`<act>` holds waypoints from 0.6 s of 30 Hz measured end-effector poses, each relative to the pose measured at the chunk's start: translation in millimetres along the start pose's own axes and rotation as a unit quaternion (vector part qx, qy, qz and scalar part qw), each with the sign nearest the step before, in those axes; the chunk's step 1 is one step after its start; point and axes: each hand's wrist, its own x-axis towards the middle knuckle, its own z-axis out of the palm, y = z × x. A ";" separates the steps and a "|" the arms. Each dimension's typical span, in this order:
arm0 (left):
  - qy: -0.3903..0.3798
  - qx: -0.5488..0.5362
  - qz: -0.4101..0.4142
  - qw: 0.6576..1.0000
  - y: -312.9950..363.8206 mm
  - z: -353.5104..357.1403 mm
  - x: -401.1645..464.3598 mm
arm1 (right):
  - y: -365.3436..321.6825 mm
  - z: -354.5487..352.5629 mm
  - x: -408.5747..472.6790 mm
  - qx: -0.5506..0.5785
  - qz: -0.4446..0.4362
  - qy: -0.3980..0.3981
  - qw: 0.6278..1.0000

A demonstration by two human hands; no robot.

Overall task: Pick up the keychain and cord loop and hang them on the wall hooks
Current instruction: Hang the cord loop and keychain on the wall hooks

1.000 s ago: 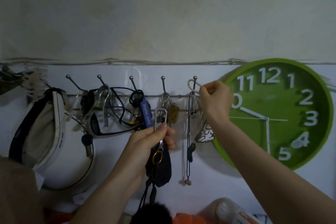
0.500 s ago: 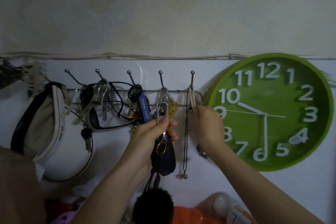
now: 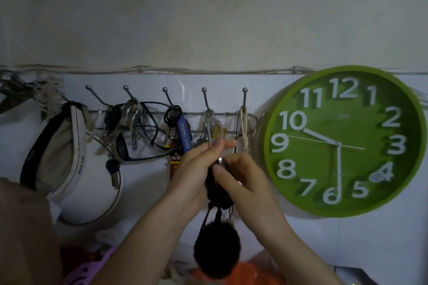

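Observation:
A pale cord loop point(image 3: 243, 129) with a knot hangs from the rightmost hook point(image 3: 244, 97) of the metal hook rail point(image 3: 152, 112). My left hand point(image 3: 196, 169) pinches the silver carabiner point(image 3: 216, 132) of the keychain, just below the fourth hook point(image 3: 205, 97). The keychain's black pouch point(image 3: 217, 192) hangs between my hands, with a black pompom point(image 3: 216, 252) dangling underneath. My right hand point(image 3: 240, 180) grips the keychain at its metal ring, beside the pouch. A thin black cord hangs behind my hands.
A green wall clock point(image 3: 342, 141) hangs right of the rail. The other hooks carry keys, sunglasses point(image 3: 129, 148), a blue lanyard point(image 3: 185, 139) and cables. A white and beige bag point(image 3: 62, 157) hangs at left. An orange item sits at the bottom.
My right hand let go of the cord loop, which now hangs on the rightmost hook, and moved down left onto the keychain. My left hand still holds the carabiner near the fourth hook.

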 end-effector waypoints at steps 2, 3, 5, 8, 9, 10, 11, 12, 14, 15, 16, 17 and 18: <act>-0.001 0.000 0.013 1.000 0.1 3.4 0.5 | -2.1 4.0 4.0 0.044 -0.006 0.020 0.999; 0.003 -0.001 0.017 1.000 0.9 4.9 0.9 | -2.9 6.0 5.8 0.054 -0.014 0.029 0.998; 0.010 -0.006 0.015 1.000 4.4 6.7 2.4 | -4.0 9.4 10.3 0.060 -0.032 0.049 0.997; 0.007 -0.021 0.012 1.000 13.5 2.8 8.2 | -6.1 15.2 19.8 0.049 -0.047 0.061 0.996; 0.005 -0.029 0.011 0.999 16.7 0.0 11.1 | -7.2 17.0 24.3 0.041 -0.049 0.067 0.996; 0.005 -0.030 0.011 0.999 19.9 -2.6 14.3 | -9.0 19.0 29.8 0.037 -0.049 0.075 0.995; 0.010 -0.020 0.015 1.000 23.0 -4.9 17.9 | -11.3 20.8 36.3 0.036 -0.048 0.085 0.995; 0.022 -0.002 0.025 0.999 25.6 -6.4 22.2 | -13.5 22.8 43.8 0.036 -0.044 0.096 0.994; 0.058 0.029 0.060 0.996 31.3 -8.0 32.5 | -18.4 26.3 60.0 0.025 -0.034 0.116 0.992; 0.077 0.038 0.074 0.994 34.8 -8.1 38.7 | -20.5 27.8 68.4 0.014 -0.030 0.128 0.991; 0.091 0.045 0.081 0.992 38.5 -7.9 45.2 | -22.4 29.2 76.9 0.005 -0.027 0.138 0.990; 0.102 0.050 0.081 0.990 42.0 -7.7 52.1 | -24.1 30.5 84.6 -0.002 -0.025 0.147 0.989; 0.111 0.054 0.078 0.989 45.2 -7.9 59.1 | -25.6 32.3 92.1 -0.007 -0.020 0.154 0.988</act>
